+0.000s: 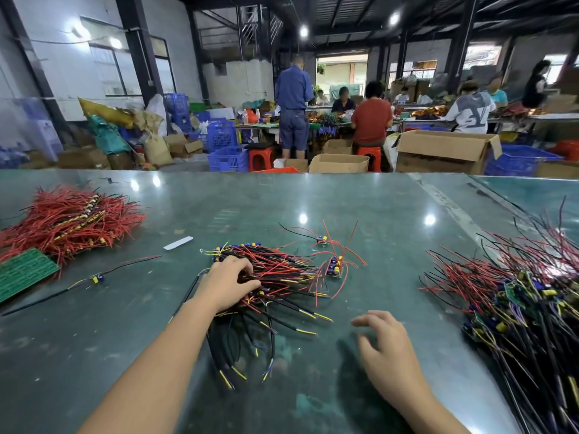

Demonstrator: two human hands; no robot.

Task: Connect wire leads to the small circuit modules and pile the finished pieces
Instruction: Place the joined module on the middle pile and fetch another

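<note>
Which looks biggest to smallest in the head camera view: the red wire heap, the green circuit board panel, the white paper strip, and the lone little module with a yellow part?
1. Red wire heap, far left.
2. Green circuit board panel, cut off by the picture's edge, so its full size is unsure.
3. White paper strip.
4. Lone module with yellow part, leaving aside its leads.

The bench (313, 195) is glossy dark green. At its left edge lie a red wire heap (65, 220) and a bright green grid-patterned board (22, 272). The middle bundle (275, 286) mixes black, red and yellow-tipped leads beside a white strip (178, 243).
</note>
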